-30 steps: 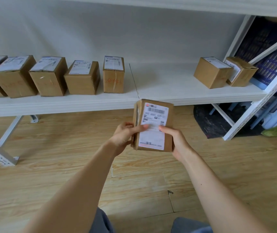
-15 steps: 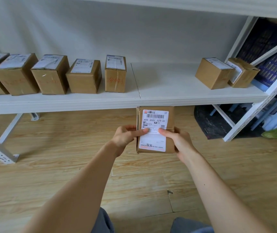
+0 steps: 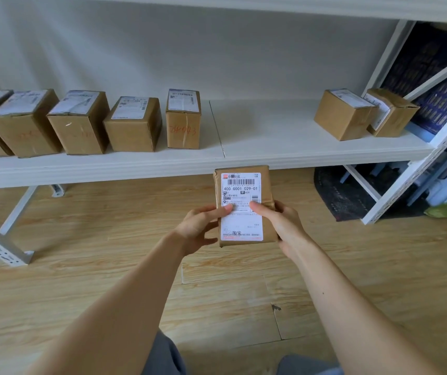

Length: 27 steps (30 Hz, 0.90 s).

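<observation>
Head view: parcel [image 3: 242, 190] held upright in front of the shelf [image 3: 284, 142] edge, label facing the camera. Left grip [image 3: 199, 228] and right grip [image 3: 280, 227] pinch its lower half from opposite sides, thumbs pressed on the label, upper half protruding above both.

Two bare forearms reach forward from the lower edge of the view, drawing together at centre. The left hand [image 3: 200, 228] and right hand [image 3: 279, 226] grip a parcel [image 3: 241, 190] from either side, palms turned inward. Both thumbs lie across its upper face, tips nearly meeting, and the fingers curl round its edges.
</observation>
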{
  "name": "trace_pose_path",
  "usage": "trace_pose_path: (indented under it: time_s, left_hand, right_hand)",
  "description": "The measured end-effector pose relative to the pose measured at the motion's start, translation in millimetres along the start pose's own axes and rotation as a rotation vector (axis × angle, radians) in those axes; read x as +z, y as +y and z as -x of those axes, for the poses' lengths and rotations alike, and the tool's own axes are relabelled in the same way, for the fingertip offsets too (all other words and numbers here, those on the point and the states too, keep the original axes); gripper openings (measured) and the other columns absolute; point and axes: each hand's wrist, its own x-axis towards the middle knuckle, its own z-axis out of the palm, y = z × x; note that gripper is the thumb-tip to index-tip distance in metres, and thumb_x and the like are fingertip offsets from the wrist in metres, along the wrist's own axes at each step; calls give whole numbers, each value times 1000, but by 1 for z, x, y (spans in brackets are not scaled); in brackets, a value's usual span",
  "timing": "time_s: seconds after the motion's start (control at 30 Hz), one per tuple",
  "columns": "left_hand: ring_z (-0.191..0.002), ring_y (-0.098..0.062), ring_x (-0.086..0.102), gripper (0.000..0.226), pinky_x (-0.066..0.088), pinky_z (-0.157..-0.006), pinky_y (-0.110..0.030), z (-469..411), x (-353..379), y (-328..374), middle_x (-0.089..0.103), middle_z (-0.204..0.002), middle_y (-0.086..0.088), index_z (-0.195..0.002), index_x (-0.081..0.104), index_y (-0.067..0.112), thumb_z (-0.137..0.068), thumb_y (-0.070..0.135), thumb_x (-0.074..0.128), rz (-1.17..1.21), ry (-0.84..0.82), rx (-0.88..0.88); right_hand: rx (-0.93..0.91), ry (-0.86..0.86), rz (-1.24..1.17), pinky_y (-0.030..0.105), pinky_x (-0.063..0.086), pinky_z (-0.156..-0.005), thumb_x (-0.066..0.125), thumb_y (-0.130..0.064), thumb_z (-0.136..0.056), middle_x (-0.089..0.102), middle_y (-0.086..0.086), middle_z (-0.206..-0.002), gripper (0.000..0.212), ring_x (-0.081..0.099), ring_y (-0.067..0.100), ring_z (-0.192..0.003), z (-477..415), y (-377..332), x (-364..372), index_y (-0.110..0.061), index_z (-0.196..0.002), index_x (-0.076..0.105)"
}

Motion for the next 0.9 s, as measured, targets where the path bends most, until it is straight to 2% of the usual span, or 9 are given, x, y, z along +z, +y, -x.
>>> trace_pose_path:
  time_s: [0.07,0.17,0.27,0.37,0.53,0.67,0.8,0.9]
  left_hand:
    - [-104,-22,67,64,52,-88,-46,-5,4,6,73,-112,-2,-125,66,19,-70,47,83,11,15,-13]
    - [-103,-25,70,72,58,-78,-47,-24,7,21,72,-118,-7,-131,60,20,-69,47,86,33,20,-14]
    - [-106,-28,70,78,59,-79,-47,-53,9,40,70,-123,-11,-133,56,20,-67,49,84,19,12,-17]
    - [-101,-25,69,73,59,-82,-48,-78,13,58,70,-121,-10,-131,58,20,-70,51,81,-12,-12,-28]
    - [-102,-25,71,73,59,-81,-47,-94,25,79,72,-117,-8,-132,57,21,-71,52,81,-12,-25,-98]
    - [-104,-27,71,72,59,-76,-44,-76,41,108,72,-117,-9,-132,57,19,-71,42,87,-2,-23,-174]
    - [-104,-29,70,78,58,-72,-40,-47,65,152,72,-115,-9,-134,55,17,-66,32,91,-19,-38,-229]
    - [-103,-27,68,76,57,-72,-39,-18,92,196,71,-113,-9,-134,55,17,-68,33,88,-23,-48,-299]
  right_hand:
    - [12,-8,-27,40,58,-90,81,-22,-80,77,1,-100,26,73,19,-97,-5,-4,-1,-19,-104,72]
    - [18,-35,-50,40,58,-88,77,-22,-83,77,1,-101,27,73,19,-97,-22,-17,-7,-19,-109,71]
    - [15,-35,-41,43,56,-92,76,-23,-84,77,0,-101,28,72,20,-99,-48,-33,-18,-20,-111,71]
    - [24,-20,-30,46,54,-97,76,-23,-84,77,0,-103,30,72,20,-100,-72,-48,-26,-19,-113,71]
    - [64,12,-11,45,53,-96,75,-20,-84,76,3,-105,28,72,22,-101,-87,-74,-38,-18,-112,71]
    - [128,33,7,42,54,-92,77,-18,-82,76,4,-105,29,72,25,-101,-75,-105,-46,-17,-110,71]
    - [187,33,-16,29,56,-74,76,-18,-84,76,3,-103,29,73,19,-90,-48,-151,-56,-14,-112,70]
    - [240,46,-31,35,57,-84,76,-21,-84,76,2,-104,32,72,18,-95,-18,-196,-67,-15,-114,68]
